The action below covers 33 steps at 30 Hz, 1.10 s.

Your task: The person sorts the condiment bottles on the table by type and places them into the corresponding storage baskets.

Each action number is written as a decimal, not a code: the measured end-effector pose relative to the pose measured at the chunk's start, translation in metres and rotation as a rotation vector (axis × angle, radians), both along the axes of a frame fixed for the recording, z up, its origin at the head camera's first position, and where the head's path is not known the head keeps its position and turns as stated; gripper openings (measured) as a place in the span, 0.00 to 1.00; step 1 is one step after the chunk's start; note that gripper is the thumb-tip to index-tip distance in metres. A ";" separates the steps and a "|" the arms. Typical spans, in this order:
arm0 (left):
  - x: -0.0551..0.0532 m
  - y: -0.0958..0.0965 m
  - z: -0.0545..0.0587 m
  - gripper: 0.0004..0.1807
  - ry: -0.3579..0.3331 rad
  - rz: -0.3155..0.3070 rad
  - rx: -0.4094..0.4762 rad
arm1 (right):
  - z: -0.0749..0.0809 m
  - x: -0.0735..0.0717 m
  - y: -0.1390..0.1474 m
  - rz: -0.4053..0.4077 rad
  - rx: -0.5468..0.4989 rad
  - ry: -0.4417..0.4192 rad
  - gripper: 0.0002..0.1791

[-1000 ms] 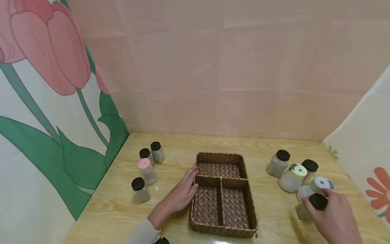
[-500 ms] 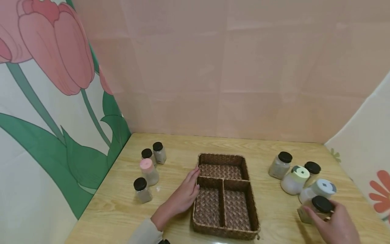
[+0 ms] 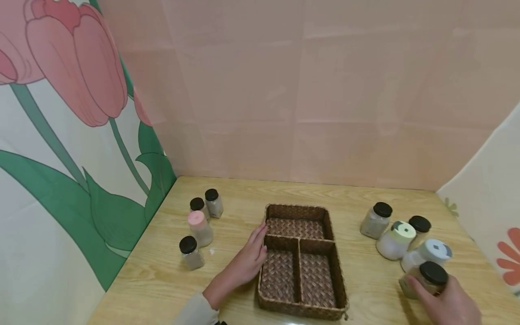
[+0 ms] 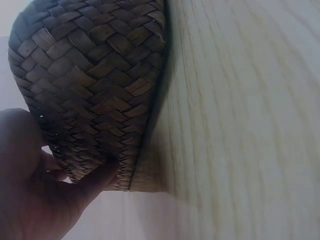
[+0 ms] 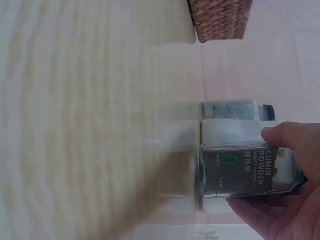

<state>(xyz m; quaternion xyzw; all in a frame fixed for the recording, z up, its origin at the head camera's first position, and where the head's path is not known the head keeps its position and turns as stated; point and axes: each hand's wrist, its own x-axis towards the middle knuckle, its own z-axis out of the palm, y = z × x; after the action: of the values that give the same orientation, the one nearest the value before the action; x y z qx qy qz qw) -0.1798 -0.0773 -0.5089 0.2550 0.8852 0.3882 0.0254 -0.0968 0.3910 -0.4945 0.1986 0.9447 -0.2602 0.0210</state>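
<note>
My right hand (image 3: 452, 302) grips a spice jar (image 5: 235, 170) with a black lid. Its dark label reads "CUMIN POWDER" in the right wrist view, where thumb and fingers lie on opposite sides near the lid. The jar's base is at table level, beside a white-lidded jar (image 3: 426, 253). My left hand (image 3: 245, 262) rests along the left side of a brown woven basket (image 3: 302, 309) with three compartments. In the left wrist view, its fingers touch the basket's outer wall (image 4: 100, 90). The basket's compartments hold nothing visible.
Behind the gripped jar stand a black-lidded jar (image 3: 375, 221), a yellow-green-lidded jar (image 3: 394, 243) and another black-lidded jar (image 3: 420, 224). On the left are a pink-lidded jar (image 3: 201, 230) and black-lidded jars (image 3: 192, 255). Cloth hangings (image 3: 308, 90) border the wooden table (image 3: 227, 298).
My right hand has shifted from the lid down around the jar's side, and the jar has tilted slightly. The left hand stays against the basket. The head view has shifted slightly.
</note>
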 end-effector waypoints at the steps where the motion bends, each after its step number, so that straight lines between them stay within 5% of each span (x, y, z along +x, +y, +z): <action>1: 0.000 0.000 0.000 0.31 -0.005 0.001 0.001 | 0.001 0.001 -0.003 -0.028 0.004 0.009 0.36; 6: 0.001 0.000 0.000 0.31 -0.009 0.007 -0.006 | 0.010 0.006 -0.017 -0.104 0.042 0.108 0.34; 15: 0.002 0.000 0.002 0.31 -0.019 0.010 -0.001 | 0.038 0.004 -0.043 0.006 0.127 0.297 0.34; 27: 0.002 0.000 0.001 0.32 -0.013 0.006 0.012 | 0.054 -0.006 -0.058 0.051 0.104 0.264 0.34; 33: 0.002 0.001 0.000 0.32 0.004 0.005 0.020 | 0.059 -0.007 -0.068 0.092 0.092 0.351 0.31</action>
<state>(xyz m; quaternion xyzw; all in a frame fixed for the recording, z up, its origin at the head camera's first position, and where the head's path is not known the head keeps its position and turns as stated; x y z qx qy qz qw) -0.1776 -0.0766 -0.5088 0.2539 0.8820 0.3964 0.0204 -0.1041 0.3234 -0.4358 0.1076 0.9529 -0.2460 -0.1413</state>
